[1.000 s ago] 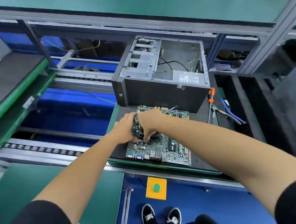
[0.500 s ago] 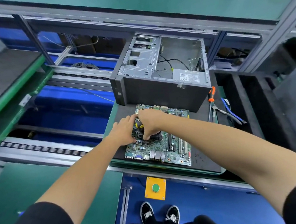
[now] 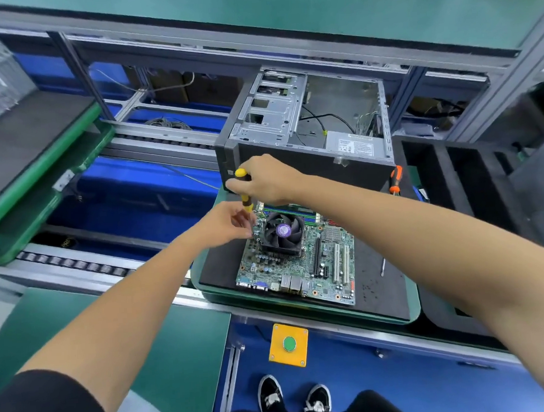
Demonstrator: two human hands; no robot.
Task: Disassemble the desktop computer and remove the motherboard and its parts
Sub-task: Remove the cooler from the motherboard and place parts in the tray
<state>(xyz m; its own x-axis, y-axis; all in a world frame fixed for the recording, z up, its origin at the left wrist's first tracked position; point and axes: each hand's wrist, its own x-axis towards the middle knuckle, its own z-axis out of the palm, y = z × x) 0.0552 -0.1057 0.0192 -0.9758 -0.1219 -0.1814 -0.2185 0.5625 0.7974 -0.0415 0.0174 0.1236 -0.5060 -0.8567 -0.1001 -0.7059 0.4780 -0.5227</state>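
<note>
A green motherboard (image 3: pixel 302 267) lies flat on a black mat (image 3: pixel 385 294) in a green tray. A black fan cooler (image 3: pixel 283 235) with a purple hub sits on the board's far left part. My right hand (image 3: pixel 264 181) grips a yellow-and-black screwdriver (image 3: pixel 244 190) held upright over the cooler's far left corner. My left hand (image 3: pixel 226 224) is at the shaft just below, fingers curled round it beside the cooler. The opened computer case (image 3: pixel 308 134) stands behind the board.
An orange-handled screwdriver (image 3: pixel 395 179) leans right of the case. A thin metal tool (image 3: pixel 382 266) lies on the mat, right of the board. A yellow box with a green button (image 3: pixel 289 343) sits below the tray. Roller conveyor (image 3: pixel 72 263) runs left.
My right hand has risen off the cooler with the screwdriver now upright in it. The left hand has shifted right to the shaft. The fan cooler is uncovered.
</note>
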